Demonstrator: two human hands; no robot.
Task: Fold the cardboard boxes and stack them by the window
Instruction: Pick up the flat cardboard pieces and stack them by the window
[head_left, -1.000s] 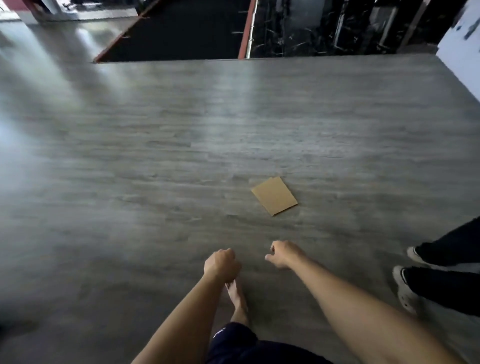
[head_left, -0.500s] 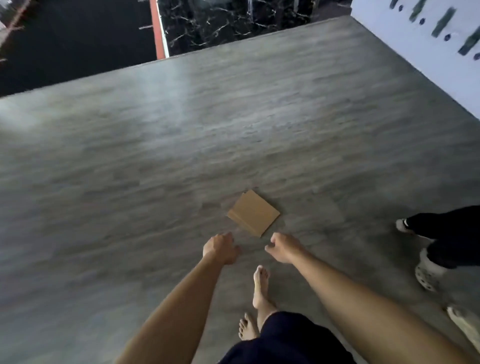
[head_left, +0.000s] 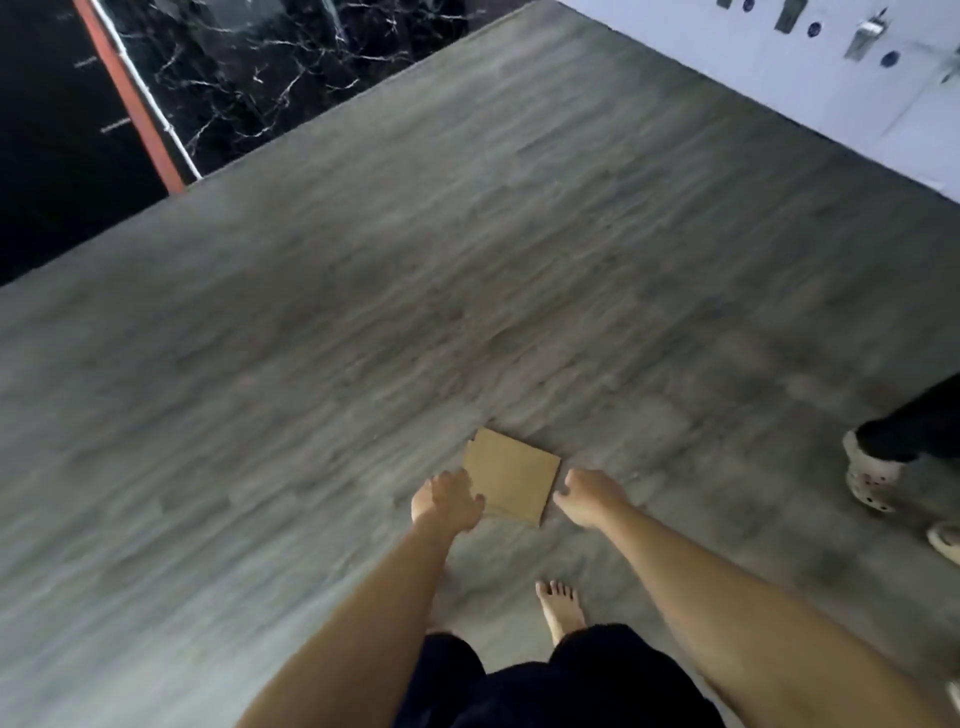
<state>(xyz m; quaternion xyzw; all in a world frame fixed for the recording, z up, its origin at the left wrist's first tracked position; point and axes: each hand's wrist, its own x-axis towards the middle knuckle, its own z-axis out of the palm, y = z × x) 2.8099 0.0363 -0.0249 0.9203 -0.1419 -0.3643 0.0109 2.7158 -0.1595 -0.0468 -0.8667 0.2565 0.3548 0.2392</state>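
A flat, folded brown cardboard box (head_left: 514, 475) lies on the grey wood-look floor (head_left: 311, 389), just ahead of my bare foot (head_left: 561, 608). My left hand (head_left: 447, 501) reaches down at its left edge, with the fingers loosely spread and overlapping that edge. Just off the box's right edge is my right hand (head_left: 587, 496), its fingers loosely curled and holding nothing. Neither hand grips the cardboard. The view is blurred by motion.
Another person's legs in dark trousers and light clogs (head_left: 872, 478) stand at the right edge. A white wall (head_left: 831, 78) runs along the upper right. Dark marble panelling (head_left: 270, 67) and a red strip (head_left: 130, 104) bound the floor at the upper left.
I have stepped up to the cardboard, which now lies between my hands. Both hands have loosened from fists and dropped to its two side edges.
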